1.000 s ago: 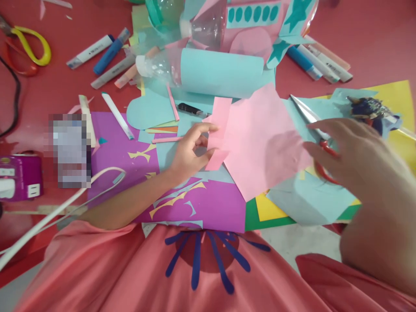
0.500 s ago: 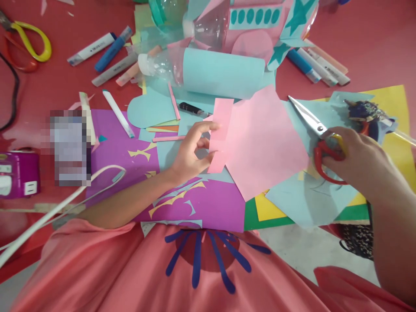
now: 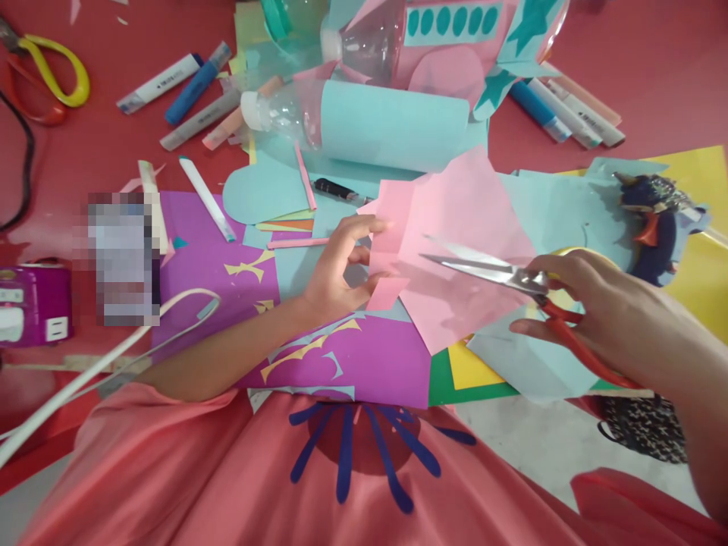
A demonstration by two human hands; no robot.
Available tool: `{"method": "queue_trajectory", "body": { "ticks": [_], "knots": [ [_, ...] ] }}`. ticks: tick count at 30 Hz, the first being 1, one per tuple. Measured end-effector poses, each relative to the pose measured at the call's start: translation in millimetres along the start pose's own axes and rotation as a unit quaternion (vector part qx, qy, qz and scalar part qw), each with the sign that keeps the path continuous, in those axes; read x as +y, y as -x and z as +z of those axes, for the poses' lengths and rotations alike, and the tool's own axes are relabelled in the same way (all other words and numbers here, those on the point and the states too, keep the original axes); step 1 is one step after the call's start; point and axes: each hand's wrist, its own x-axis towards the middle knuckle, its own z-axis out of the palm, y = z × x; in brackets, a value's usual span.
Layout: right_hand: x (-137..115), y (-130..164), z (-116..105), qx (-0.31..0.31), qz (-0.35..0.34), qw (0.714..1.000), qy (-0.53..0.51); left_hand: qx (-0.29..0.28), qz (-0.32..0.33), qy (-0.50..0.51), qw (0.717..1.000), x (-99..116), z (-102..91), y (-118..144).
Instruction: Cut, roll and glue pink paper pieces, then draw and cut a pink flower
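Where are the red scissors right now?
Head view, right of centre: the scissors are in the right hand, blades open and pointing left over the pink paper that the left hand pinches.

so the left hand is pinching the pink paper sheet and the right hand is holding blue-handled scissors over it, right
Not quite: the scissors have red handles, not blue, as the head view shows. The rest stands: the left hand pinches the edge of the pink paper sheet, and the right hand holds the metal blades over it.
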Motion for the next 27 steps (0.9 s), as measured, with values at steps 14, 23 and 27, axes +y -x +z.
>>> {"method": "queue_trajectory", "body": {
  "ticks": [14, 23, 27],
  "knots": [
    [-33.9, -35.4, 5.2, -0.014, -0.037, 0.999, -0.026, -0.014, 0.067, -0.065, 0.996, 2.9, 0.6, 0.2],
    [-33.0, -37.1, 3.5, -0.017, -0.043, 0.998, -0.049, -0.028, 0.044, -0.07, 0.996, 6.3, -0.7, 1.5],
    [-34.4, -38.0, 1.5, -0.014, -0.053, 0.998, -0.033, -0.023, 0.053, -0.073, 0.996, 5.1, -0.2, 1.0]
  ]
}}
